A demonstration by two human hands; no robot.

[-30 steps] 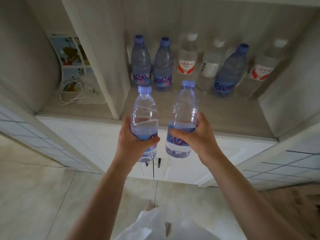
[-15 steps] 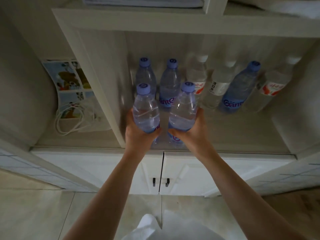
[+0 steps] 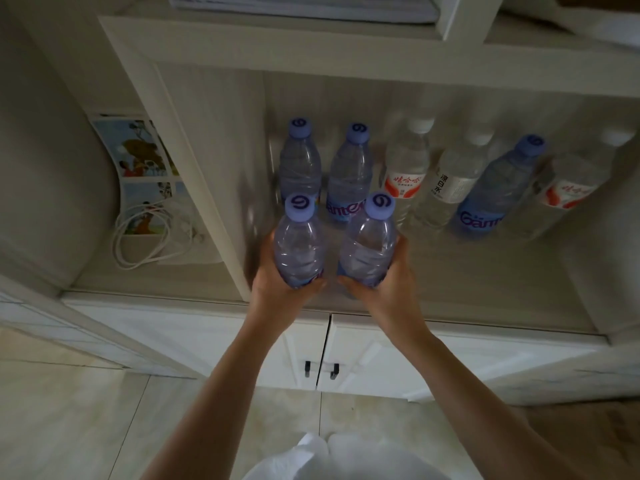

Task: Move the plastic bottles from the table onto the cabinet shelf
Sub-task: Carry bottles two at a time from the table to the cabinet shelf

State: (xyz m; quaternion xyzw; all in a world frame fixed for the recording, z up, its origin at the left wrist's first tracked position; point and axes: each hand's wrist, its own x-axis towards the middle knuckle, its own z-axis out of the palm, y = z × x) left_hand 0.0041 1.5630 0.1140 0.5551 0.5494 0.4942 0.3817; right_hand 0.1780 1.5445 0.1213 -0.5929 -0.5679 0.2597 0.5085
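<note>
1. Two bare forearms reach up from the near edge toward the cabinet, above a tiled floor [image 3: 86, 427] and a bit of white cloth [image 3: 329, 459] at the bottom middle.
2. Just beyond the floor stand the cabinet's white lower doors [image 3: 381, 355], with a pair of dark handles [image 3: 320, 368] where they meet.
3. At the front edge of the cabinet shelf [image 3: 467, 285] the left hand [image 3: 277, 285] grips the lower body of the left bottle [image 3: 299, 247], fingers curled round it.
4. Just right of it, the right hand [image 3: 391, 285] grips the right bottle [image 3: 369, 247] in the same way.
5. Both held bottles are upright, purple-capped and side by side with a narrow gap, toward the left end of the shelf; whether their bases touch the shelf cannot be told, since the hands hide them.
6. Farther back, six standing bottles [image 3: 408, 168] line the rear of the shelf: two purple-capped ones directly behind the held pair, then two clear white-capped ones, another purple-capped one and a last white-capped one at the far right.
7. Left of the upright divider [image 3: 194, 188], a separate compartment holds a coiled white cable [image 3: 138, 237], with picture cards [image 3: 138, 150] behind it.
8. Farthest, above, an upper shelf [image 3: 311, 39] carries something flat and pale.
</note>
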